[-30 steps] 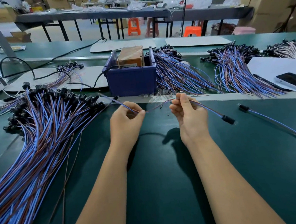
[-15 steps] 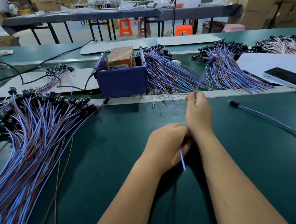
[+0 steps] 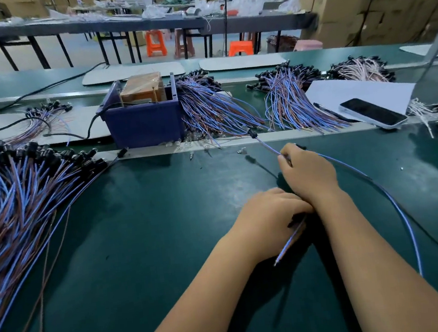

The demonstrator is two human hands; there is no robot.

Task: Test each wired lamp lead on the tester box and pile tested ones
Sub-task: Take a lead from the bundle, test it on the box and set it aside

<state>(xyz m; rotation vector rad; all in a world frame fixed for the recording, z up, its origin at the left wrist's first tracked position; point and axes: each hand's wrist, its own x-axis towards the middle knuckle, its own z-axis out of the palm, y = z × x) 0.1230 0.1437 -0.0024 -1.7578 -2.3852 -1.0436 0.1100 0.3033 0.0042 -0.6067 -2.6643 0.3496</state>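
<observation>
- Gripping a blue-and-brown lamp lead (image 3: 267,144), your right hand (image 3: 307,172) pinches the wires near its black socket end, which points far toward the tester box (image 3: 142,119).
- Your left hand (image 3: 269,220) curls its fingers around the lead's near end, just beside your right wrist; loose wire tips stick out below it.
- A second lead (image 3: 395,206) curves along the green worktop (image 3: 138,228) at your right forearm.
- A large pile of leads (image 3: 19,203) fans out on the left.
- More bundles (image 3: 212,109) lie right of the box, and a phone (image 3: 373,113) rests on white paper at far right.
</observation>
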